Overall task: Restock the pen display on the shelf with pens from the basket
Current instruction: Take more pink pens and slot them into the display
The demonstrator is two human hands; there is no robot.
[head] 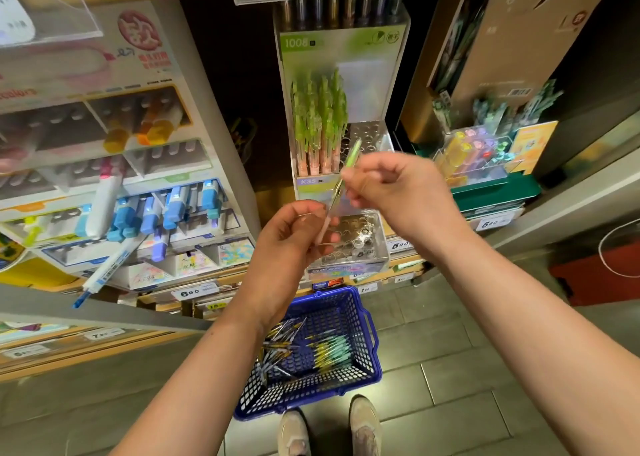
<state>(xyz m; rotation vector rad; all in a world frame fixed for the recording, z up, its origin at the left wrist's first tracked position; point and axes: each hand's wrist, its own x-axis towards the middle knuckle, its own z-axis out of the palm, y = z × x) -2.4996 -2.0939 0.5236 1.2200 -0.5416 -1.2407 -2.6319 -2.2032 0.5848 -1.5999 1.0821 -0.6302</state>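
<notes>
Now, at mid-frame, the right hand [398, 185] pinches the green pen [336, 199] high and the left hand [294, 234] pinches it low, before the display [370, 131]. A loosened pinch could drop it toward the basket [341, 299] at lower centre, and a tilted entry could topple the standing pens [318, 123].

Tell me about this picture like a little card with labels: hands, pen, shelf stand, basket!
stand: green pens upright on its left, empty holes on its right
pen: green, tilted, held before the stand
left hand: pinches the pen's lower end
right hand: pinches the pen higher up
basket: blue, on the floor, loose pens inside
</notes>
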